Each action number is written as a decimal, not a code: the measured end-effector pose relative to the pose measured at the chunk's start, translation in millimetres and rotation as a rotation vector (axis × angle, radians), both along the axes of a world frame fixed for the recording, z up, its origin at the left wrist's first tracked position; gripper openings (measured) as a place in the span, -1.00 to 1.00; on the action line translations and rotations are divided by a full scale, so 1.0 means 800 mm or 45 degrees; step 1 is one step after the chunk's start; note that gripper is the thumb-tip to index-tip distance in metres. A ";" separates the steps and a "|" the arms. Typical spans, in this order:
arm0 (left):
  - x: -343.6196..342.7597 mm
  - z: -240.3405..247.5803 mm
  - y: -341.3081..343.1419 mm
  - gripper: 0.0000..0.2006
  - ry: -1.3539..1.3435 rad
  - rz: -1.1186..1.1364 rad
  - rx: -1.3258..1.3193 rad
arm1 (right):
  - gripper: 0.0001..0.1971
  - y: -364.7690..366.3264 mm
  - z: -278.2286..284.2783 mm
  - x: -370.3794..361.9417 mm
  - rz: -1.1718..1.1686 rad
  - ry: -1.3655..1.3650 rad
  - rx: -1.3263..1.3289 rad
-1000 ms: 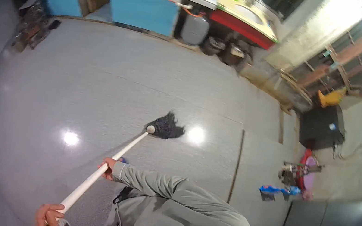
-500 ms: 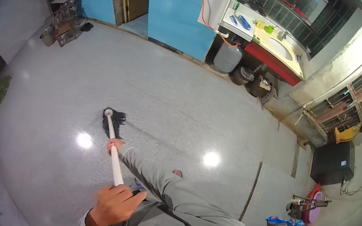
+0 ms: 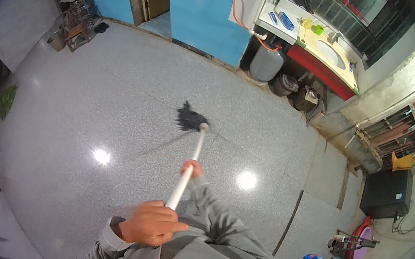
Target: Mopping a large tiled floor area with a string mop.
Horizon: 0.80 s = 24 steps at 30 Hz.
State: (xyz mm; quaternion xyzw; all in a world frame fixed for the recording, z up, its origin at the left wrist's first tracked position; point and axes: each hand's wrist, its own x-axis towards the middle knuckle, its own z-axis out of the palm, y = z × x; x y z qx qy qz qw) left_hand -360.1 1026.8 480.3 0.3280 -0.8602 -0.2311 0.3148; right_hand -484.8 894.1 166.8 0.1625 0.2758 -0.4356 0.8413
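Observation:
A mop with a white handle [image 3: 181, 187] slants forward from my body to the floor. Its dark stringy head [image 3: 189, 118] lies on the grey speckled floor ahead of me, strands trailing to the left. My left hand [image 3: 155, 223] is closed around the upper end of the handle, close to my body, with one finger pointing right. Farther down the pole, my right hand [image 3: 192, 168] wraps round it, arm stretched forward in a grey sleeve.
A red-fronted sink counter [image 3: 311, 64] stands at the far right, with a grey gas cylinder [image 3: 266, 64] and dark bins beneath. A wooden chair [image 3: 76, 29] and bucket [image 3: 56, 40] are far left. At right are a black box [image 3: 385, 194] and pink basin [image 3: 361, 241].
The mop head has swept right and somewhat farther away across the floor. Both my hands have moved right with the handle, still gripping it.

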 end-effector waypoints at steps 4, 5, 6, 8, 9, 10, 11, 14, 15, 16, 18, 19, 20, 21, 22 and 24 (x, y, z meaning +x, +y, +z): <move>-0.042 -0.025 -0.038 -0.75 -0.040 -0.288 0.215 | -0.80 0.012 -0.004 -0.133 -0.171 0.062 0.021; -0.055 -0.042 -0.049 -0.75 0.065 -0.345 0.267 | -0.81 0.016 -0.003 -0.161 -0.235 0.182 -0.011; -0.069 -0.057 -0.061 -0.76 0.172 -0.403 0.317 | -0.81 0.020 -0.002 -0.190 -0.300 0.305 -0.044; -0.097 -0.087 -0.077 -0.78 0.217 -0.439 0.366 | -0.83 0.022 -0.029 -0.252 -0.398 0.408 0.034; -0.111 -0.116 -0.083 -0.77 0.239 -0.431 0.469 | -0.84 0.020 -0.039 -0.283 -0.443 0.392 0.194; -0.122 -0.132 -0.087 -0.77 0.263 -0.429 0.574 | -0.84 0.019 -0.047 -0.309 -0.493 0.376 0.356; -0.133 -0.122 -0.097 -0.78 0.189 -0.459 0.910 | -0.88 0.017 -0.053 -0.332 -0.491 0.699 0.411; -0.156 -0.152 -0.098 -0.76 0.450 -0.218 1.313 | -0.93 0.001 -0.072 -0.374 -0.545 0.903 0.655; -0.154 -0.156 -0.101 -0.77 0.533 -0.180 1.402 | -0.91 -0.003 -0.076 -0.385 -0.555 0.994 0.782; -0.146 -0.163 -0.104 -0.77 0.532 -0.195 1.409 | -0.88 -0.004 -0.079 -0.390 -0.553 1.080 0.914; -0.123 -0.183 -0.108 -0.77 0.645 -0.064 1.446 | -0.85 -0.011 -0.042 -0.352 -0.523 1.110 0.926; -0.119 -0.178 -0.110 -0.78 0.641 -0.045 1.418 | -0.89 -0.015 -0.055 -0.358 -0.622 0.985 1.012; -0.111 -0.174 -0.109 -0.78 0.634 -0.053 1.418 | -0.88 -0.018 -0.058 -0.346 -0.556 0.995 1.048; -0.102 -0.169 -0.107 -0.77 0.646 0.015 1.422 | -0.85 -0.021 -0.064 -0.326 -0.536 1.001 1.027; -0.093 -0.160 -0.104 -0.77 0.660 0.079 1.426 | -0.82 -0.019 -0.075 -0.309 -0.520 1.010 1.006; -0.065 -0.139 -0.095 -0.77 0.612 0.114 1.468 | -0.79 -0.001 -0.125 -0.295 0.303 1.352 0.346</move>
